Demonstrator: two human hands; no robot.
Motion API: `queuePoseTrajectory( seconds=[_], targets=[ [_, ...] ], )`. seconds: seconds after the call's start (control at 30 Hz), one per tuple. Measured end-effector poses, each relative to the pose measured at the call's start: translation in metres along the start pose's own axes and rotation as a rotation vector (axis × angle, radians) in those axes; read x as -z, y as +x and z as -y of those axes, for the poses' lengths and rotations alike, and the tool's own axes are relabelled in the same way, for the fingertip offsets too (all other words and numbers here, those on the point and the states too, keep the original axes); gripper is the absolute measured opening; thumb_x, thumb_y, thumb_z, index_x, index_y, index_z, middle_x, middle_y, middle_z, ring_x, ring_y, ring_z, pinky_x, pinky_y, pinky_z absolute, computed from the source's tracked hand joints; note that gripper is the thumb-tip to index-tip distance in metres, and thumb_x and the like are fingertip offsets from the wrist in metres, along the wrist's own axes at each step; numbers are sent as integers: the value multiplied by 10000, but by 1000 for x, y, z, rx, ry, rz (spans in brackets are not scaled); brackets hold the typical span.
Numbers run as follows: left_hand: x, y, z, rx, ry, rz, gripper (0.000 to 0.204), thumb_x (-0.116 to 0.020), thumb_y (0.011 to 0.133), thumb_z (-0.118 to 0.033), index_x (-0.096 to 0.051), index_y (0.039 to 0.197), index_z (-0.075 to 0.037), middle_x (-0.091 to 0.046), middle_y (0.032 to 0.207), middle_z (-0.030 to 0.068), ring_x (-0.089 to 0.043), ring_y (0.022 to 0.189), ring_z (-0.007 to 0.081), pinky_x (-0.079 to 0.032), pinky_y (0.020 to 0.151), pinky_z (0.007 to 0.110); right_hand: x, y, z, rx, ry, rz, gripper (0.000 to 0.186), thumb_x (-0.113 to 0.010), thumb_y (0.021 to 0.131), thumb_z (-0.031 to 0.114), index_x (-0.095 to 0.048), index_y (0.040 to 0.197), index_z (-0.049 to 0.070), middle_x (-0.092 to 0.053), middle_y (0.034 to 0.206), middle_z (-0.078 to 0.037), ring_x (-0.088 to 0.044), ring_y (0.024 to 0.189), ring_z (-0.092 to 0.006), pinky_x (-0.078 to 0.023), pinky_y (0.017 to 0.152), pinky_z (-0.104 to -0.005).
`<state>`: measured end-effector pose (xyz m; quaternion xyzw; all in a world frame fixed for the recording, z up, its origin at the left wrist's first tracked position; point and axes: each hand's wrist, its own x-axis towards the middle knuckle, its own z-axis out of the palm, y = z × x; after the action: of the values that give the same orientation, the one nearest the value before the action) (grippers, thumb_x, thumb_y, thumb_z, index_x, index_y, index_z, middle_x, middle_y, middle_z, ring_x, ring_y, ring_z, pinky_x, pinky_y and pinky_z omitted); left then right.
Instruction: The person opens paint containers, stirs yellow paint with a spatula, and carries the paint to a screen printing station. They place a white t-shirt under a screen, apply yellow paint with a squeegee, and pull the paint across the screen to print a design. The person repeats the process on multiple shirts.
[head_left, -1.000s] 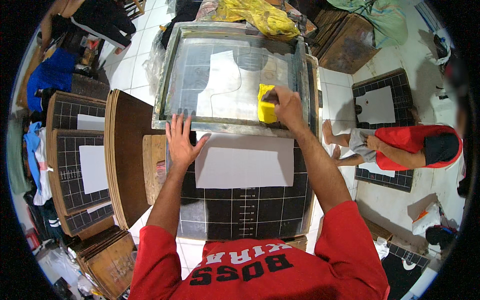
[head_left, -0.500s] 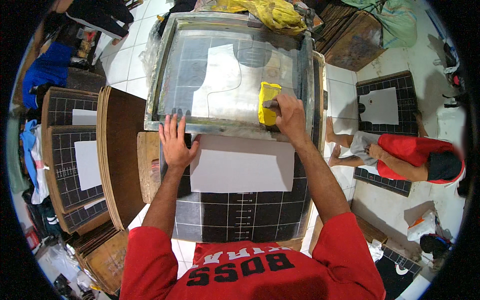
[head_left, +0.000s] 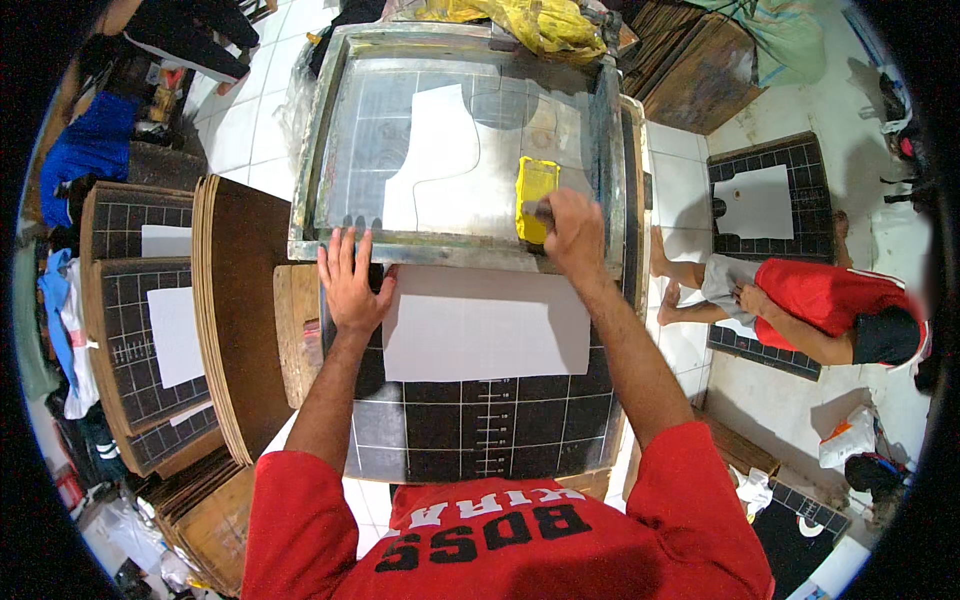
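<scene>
A screen-printing frame [head_left: 470, 253] lies across the far part of a black gridded board [head_left: 435, 425]. Through its mesh I see a white cut piece [head_left: 440, 130] with a curved line along it. My left hand [head_left: 350, 285] lies with fingers spread on the near rail, close to its left corner. My right hand [head_left: 577, 230] is closed round the dark handle of what looks like a squeegee, beside a yellow rectangular patch [head_left: 538, 190] on the mesh. Whether that yellow is ink or part of the tool, I cannot tell. From under the frame a white sheet [head_left: 487, 325] extends toward me.
Brown boards [head_left: 240, 310] stand stacked at the left beside gridded boards [head_left: 150, 340] with white pieces. Yellow plastic [head_left: 545, 25] lies at the frame's far edge. On the right, a person in a red shirt [head_left: 810, 295] is by another gridded board [head_left: 825, 200].
My right hand has shifted slightly to the left on the tool. The left hand stays on the rail. The whole view has moved a little.
</scene>
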<state>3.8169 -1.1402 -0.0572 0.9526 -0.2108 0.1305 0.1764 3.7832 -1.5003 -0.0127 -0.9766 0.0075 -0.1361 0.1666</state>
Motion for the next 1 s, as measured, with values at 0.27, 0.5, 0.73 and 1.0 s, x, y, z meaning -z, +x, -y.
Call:
queuePoseTrajectory(
  seconds=[0.27, 0.5, 0.73, 1.0],
  targets=[
    [38, 36, 9, -120, -116, 30, 463, -913, 704, -308, -735, 1060, -71, -640, 976, 80, -578, 996, 295, -426, 984, 498, 19, 9, 2, 50, 42, -88, 384, -671, 695, -46, -643, 1060, 71, -681, 964, -145, -663, 946, -365, -473, 810, -494],
    [49, 42, 2, -116, -107, 23, 488, -935, 664, -295, -758, 1047, -50, -660, 973, 81, -581, 980, 281, -425, 952, 456, 42, -1, 5, 31, 147, 89, 298, -678, 726, 3, -660, 1021, 37, -713, 980, -192, -683, 938, -419, -524, 799, -509],
    [49, 42, 4, -118, -97, 44, 518, -933, 684, -327, -750, 1076, -42, -661, 992, 97, -575, 1007, 286, -426, 926, 459, 23, 71, -39, 25, 66, 38, 319, -715, 781, 59, -654, 1088, -1, -716, 1009, -228, -680, 962, -441, -539, 846, -503],
    [52, 42, 1, -103, -121, 40, 474, -940, 676, -286, -760, 1029, -25, -656, 967, 86, -571, 977, 275, -419, 932, 448, 10, 41, -31, -47, 188, 0, 436, -662, 735, 47, -645, 1171, 46, -701, 1062, -199, -656, 1037, -429, -516, 905, -519]
  ],
)
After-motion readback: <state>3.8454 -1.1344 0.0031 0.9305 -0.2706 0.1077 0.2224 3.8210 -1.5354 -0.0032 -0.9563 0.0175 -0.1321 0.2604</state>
